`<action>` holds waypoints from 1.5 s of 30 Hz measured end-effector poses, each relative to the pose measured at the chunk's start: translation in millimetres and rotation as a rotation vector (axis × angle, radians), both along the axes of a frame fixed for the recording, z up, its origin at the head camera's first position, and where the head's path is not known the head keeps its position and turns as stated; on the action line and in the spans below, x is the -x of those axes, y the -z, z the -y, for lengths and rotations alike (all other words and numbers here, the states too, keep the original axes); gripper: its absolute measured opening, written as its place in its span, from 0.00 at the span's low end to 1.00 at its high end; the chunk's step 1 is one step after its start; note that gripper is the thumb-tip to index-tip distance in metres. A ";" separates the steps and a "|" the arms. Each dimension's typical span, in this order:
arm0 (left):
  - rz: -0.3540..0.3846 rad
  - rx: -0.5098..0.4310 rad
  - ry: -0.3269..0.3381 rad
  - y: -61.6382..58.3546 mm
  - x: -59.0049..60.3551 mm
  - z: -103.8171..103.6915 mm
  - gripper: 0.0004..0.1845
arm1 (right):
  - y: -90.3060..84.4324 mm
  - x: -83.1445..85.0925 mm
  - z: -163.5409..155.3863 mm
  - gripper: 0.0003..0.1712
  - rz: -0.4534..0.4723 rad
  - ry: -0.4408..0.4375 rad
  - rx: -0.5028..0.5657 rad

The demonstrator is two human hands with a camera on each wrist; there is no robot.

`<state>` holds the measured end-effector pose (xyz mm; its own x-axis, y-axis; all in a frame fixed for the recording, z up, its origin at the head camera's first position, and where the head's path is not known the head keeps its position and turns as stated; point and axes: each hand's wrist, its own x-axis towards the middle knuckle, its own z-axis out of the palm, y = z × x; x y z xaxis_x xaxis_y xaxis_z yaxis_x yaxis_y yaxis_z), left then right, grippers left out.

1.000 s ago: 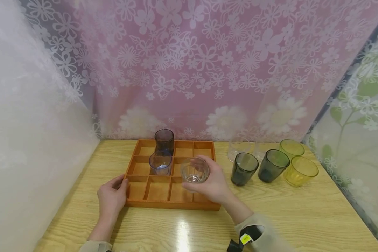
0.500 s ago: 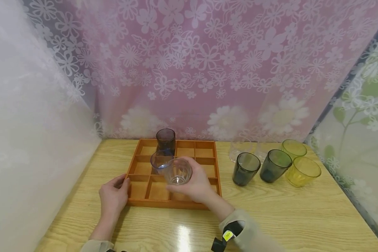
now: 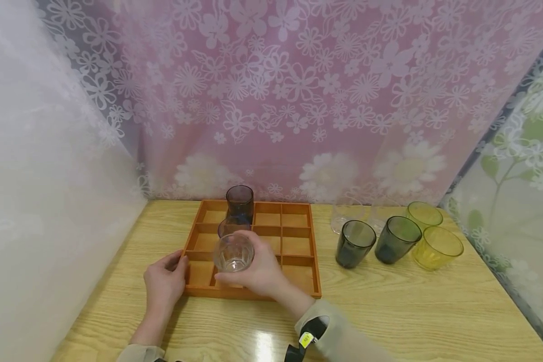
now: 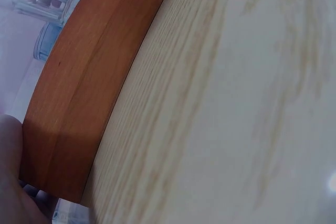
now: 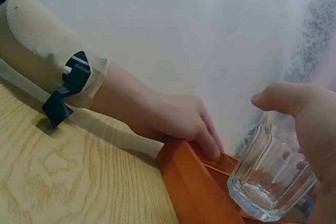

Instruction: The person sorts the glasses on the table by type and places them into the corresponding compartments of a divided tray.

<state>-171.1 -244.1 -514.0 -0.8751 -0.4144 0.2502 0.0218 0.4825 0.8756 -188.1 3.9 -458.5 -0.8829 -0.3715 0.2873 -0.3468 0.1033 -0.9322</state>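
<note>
To my right on the wooden table (image 3: 389, 311) stand two dark green cups (image 3: 354, 244), close together, with two yellow cups (image 3: 437, 246) just beside them and two clear glasses (image 3: 346, 215) behind, near the backdrop. A pink flowered curtain (image 3: 289, 100) hangs across the back, a white sheet (image 3: 40, 201) on my left and a green leaf-print sheet (image 3: 516, 191) on my right.

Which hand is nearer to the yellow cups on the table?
Right. The right hand holds a clear glass over the tray, on the side toward the yellow cups. The left hand rests on the tray's far left corner.
</note>
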 end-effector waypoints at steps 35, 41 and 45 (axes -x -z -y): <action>0.009 0.020 -0.013 1.8 0.1 -0.8 0.12 | 15.6 -0.1 8.2 0.54 -0.038 0.010 -0.221; -0.002 0.016 -0.005 2.5 1.1 -0.5 0.12 | 12.6 -0.6 3.7 0.55 -0.026 0.035 -0.250; 0.010 0.022 -0.022 4.0 0.9 1.0 0.12 | 11.6 -1.2 -0.9 0.56 0.004 0.037 -0.253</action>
